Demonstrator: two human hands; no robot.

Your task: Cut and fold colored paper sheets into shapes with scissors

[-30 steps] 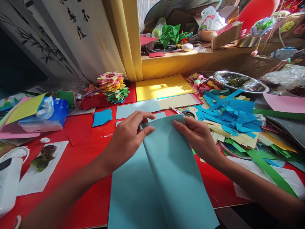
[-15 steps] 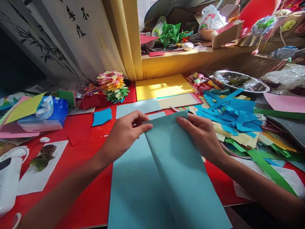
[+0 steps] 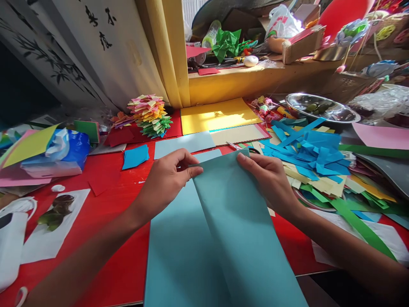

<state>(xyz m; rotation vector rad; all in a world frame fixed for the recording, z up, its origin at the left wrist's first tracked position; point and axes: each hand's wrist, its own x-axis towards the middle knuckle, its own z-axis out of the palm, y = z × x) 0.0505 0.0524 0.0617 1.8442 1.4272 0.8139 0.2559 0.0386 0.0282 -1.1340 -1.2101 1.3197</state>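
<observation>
A folded sheet of teal paper (image 3: 243, 221) is held up between both hands, tilted over more teal paper (image 3: 179, 247) that lies on the red table. My left hand (image 3: 169, 179) pinches its upper left corner between thumb and fingers. Thumb on top, my right hand (image 3: 271, 179) grips the far edge near the upper right corner, with its other fingers hidden behind the paper. Just beyond that edge lie scissors (image 3: 234, 146), partly covered. Pale blue paper (image 3: 185, 144) rests past my left hand.
Blue paper strips (image 3: 316, 149) are heaped at right, beside a metal bowl (image 3: 322, 107). A paper-piece tower (image 3: 150, 115) stands at the back left. A tissue pack (image 3: 60, 153), small blue sheets (image 3: 136, 157) and a white device (image 3: 11, 247) lie left. Yellow paper (image 3: 220, 115) lies behind.
Both hands keep their grip on the teal paper. Its right corner has tipped slightly leftward and down, showing more of the scissors; the whole view has shifted a little.
</observation>
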